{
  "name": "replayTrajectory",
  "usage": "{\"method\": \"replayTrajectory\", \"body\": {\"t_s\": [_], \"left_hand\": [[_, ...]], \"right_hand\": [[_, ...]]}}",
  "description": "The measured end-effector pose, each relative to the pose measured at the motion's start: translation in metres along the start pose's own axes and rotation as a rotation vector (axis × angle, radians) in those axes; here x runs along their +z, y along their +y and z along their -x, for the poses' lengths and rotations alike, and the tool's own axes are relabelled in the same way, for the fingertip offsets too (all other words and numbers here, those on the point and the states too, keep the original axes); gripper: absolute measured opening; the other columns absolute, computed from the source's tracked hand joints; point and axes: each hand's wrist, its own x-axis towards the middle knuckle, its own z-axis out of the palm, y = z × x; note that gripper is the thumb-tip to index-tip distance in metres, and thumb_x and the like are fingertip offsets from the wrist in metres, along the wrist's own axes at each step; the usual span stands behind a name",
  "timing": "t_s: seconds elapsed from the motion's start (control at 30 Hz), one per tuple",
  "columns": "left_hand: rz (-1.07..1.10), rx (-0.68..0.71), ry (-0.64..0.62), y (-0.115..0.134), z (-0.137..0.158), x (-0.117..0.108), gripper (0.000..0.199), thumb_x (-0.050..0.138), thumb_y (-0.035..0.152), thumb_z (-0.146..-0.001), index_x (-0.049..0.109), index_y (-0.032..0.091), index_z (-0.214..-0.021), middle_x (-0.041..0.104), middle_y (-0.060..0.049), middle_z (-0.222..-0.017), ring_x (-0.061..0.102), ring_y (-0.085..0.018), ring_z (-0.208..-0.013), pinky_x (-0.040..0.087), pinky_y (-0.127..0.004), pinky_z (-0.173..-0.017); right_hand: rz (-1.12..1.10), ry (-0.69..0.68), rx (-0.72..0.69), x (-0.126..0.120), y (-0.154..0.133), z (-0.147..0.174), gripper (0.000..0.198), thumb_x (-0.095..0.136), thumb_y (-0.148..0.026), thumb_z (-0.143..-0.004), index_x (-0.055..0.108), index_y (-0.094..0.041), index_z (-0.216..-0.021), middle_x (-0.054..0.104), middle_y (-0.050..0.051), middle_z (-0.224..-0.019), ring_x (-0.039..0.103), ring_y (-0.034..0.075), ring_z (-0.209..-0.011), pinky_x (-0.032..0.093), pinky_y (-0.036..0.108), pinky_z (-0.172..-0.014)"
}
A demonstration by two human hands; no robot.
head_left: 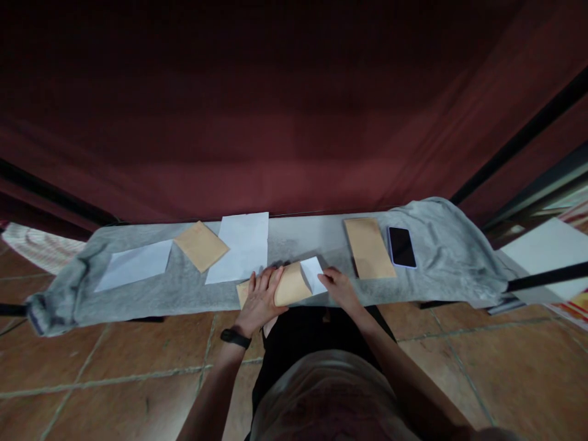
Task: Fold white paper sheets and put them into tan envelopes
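Note:
A brown paper envelope lies near the front edge of the cloth-covered table, its opening turned to the right. My left hand rests flat over its left part with the fingers stretched out, a dark band on the wrist. Out of the opening sticks a folded white paper, partly inside the envelope. My right hand pinches the right end of that paper. Behind my left hand is a large white sheet, and another brown envelope overlaps its left edge.
Farther left lies a white sheet. To the right are a stack of brown envelopes and a phone. Grey cloth covers the narrow table, bunched at both ends. A dark red curtain hangs behind; black bars slant at the sides.

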Motion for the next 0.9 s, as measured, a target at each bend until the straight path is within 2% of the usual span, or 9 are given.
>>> {"method": "replayTrajectory", "body": {"t_s": [0.07, 0.13, 0.33, 0.53, 0.6, 0.77, 0.9], "left_hand": [[0.005, 0.015, 0.005, 0.004, -0.004, 0.001, 0.112, 0.077, 0.039, -0.071, 0.012, 0.021, -0.160, 0.040, -0.018, -0.152, 0.035, -0.037, -0.144, 0.016, -0.060, -0.121], [0.008, 0.022, 0.007, 0.006, -0.008, 0.003, 0.111, 0.077, 0.037, -0.071, 0.012, 0.021, -0.160, 0.040, -0.018, -0.152, 0.034, -0.037, -0.144, 0.016, -0.060, -0.121], [0.043, 0.007, -0.015, 0.011, -0.010, 0.007, 0.116, 0.078, 0.038, -0.069, 0.007, 0.022, -0.160, 0.041, -0.018, -0.151, 0.038, -0.037, -0.142, 0.020, -0.061, -0.119], [0.039, 0.004, 0.005, 0.022, -0.012, 0.007, 0.114, 0.078, 0.036, -0.069, 0.011, 0.020, -0.160, 0.043, -0.019, -0.149, 0.039, -0.038, -0.140, 0.019, -0.061, -0.119], [0.044, 0.022, 0.008, 0.028, -0.015, 0.007, 0.113, 0.078, 0.036, -0.069, 0.012, 0.019, -0.160, 0.043, -0.020, -0.148, 0.040, -0.038, -0.140, 0.020, -0.060, -0.119], [0.051, 0.057, 0.014, 0.036, -0.022, 0.010, 0.112, 0.077, 0.035, -0.068, 0.014, 0.019, -0.159, 0.045, -0.019, -0.148, 0.041, -0.038, -0.139, 0.021, -0.059, -0.119], [0.044, 0.065, 0.018, 0.037, -0.024, 0.011, 0.109, 0.075, 0.035, -0.070, 0.015, 0.018, -0.159, 0.046, -0.019, -0.147, 0.041, -0.038, -0.139, 0.021, -0.059, -0.119]], "right_hand": [[-0.030, 0.061, -0.039, 0.009, -0.002, 0.002, 0.020, 0.062, -0.030, -0.084, 0.068, -0.026, -0.065, 0.073, 0.005, -0.091, 0.067, 0.022, -0.091, 0.053, 0.034, -0.086], [-0.063, 0.093, -0.044, 0.014, -0.001, 0.002, 0.018, 0.065, -0.030, -0.082, 0.069, -0.027, -0.065, 0.074, 0.005, -0.099, 0.066, 0.023, -0.102, 0.051, 0.038, -0.096], [-0.171, 0.150, 0.125, 0.016, 0.006, 0.000, 0.016, 0.066, -0.034, -0.082, 0.073, -0.027, -0.069, 0.075, 0.003, -0.102, 0.068, 0.022, -0.098, 0.055, 0.038, -0.090], [-0.173, 0.211, 0.110, 0.017, 0.008, 0.004, 0.018, 0.064, -0.030, -0.082, 0.073, -0.028, -0.067, 0.076, 0.004, -0.099, 0.067, 0.024, -0.102, 0.053, 0.040, -0.096], [-0.155, 0.169, 0.130, 0.022, 0.008, 0.006, 0.019, 0.063, -0.029, -0.081, 0.072, -0.028, -0.065, 0.076, 0.003, -0.098, 0.068, 0.023, -0.099, 0.053, 0.038, -0.092], [-0.100, 0.066, 0.192, 0.034, 0.010, 0.009, 0.026, 0.057, -0.026, -0.082, 0.071, -0.027, -0.061, 0.074, 0.000, -0.081, 0.067, 0.018, -0.075, 0.052, 0.028, -0.067], [-0.078, 0.082, 0.198, 0.035, 0.013, 0.010, 0.023, 0.060, -0.022, -0.080, 0.070, -0.026, -0.061, 0.073, 0.001, -0.079, 0.065, 0.018, -0.072, 0.050, 0.027, -0.065]]}}
